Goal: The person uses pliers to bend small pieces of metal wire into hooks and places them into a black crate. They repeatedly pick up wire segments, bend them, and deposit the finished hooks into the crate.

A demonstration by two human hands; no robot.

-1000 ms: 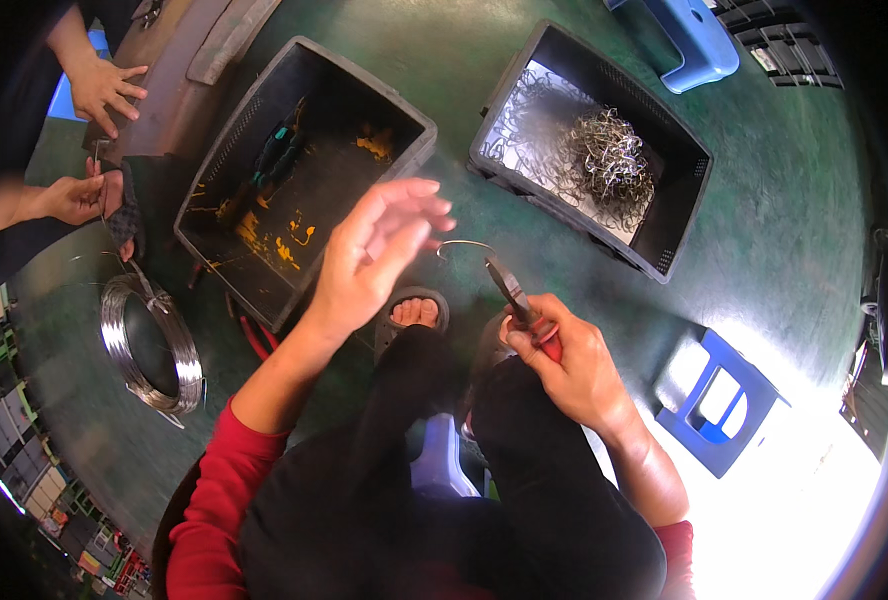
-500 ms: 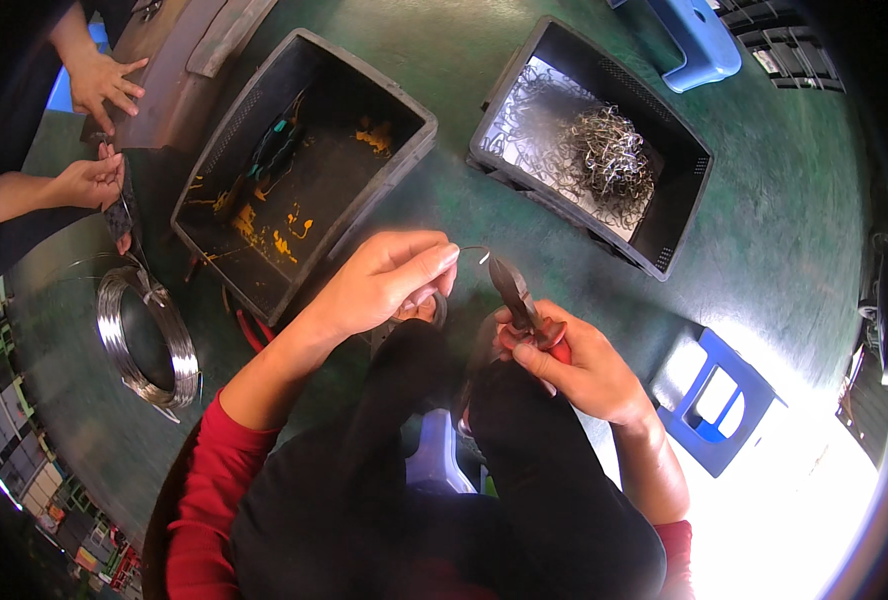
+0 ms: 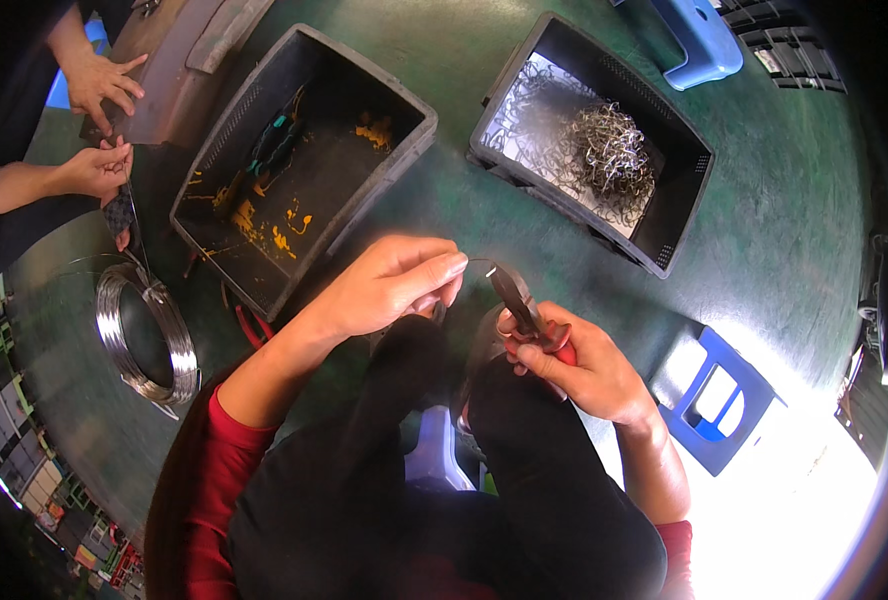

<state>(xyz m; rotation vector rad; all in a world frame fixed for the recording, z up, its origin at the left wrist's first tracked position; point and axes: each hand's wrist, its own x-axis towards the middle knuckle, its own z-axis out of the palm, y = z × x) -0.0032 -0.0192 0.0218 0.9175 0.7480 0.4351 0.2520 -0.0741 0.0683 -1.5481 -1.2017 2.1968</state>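
My left hand is pinched on a thin piece of steel wire, held above my knees. My right hand grips red-handled pliers, whose dark jaws point up toward the wire's end. The jaws and my left fingertips almost touch. Ahead of my hands stand two dark plastic crates: the left crate holds a few tools and orange scraps, the right crate holds a heap of bent wire pieces.
A coil of steel wire lies on the green floor at the left. Another person's hands work at the upper left by a metal block. Blue plastic stools stand at the right and the top.
My left hand came down from an open, raised pose above the left crate and closed on the wire at the pliers' tip. The right hand with the pliers barely moved.
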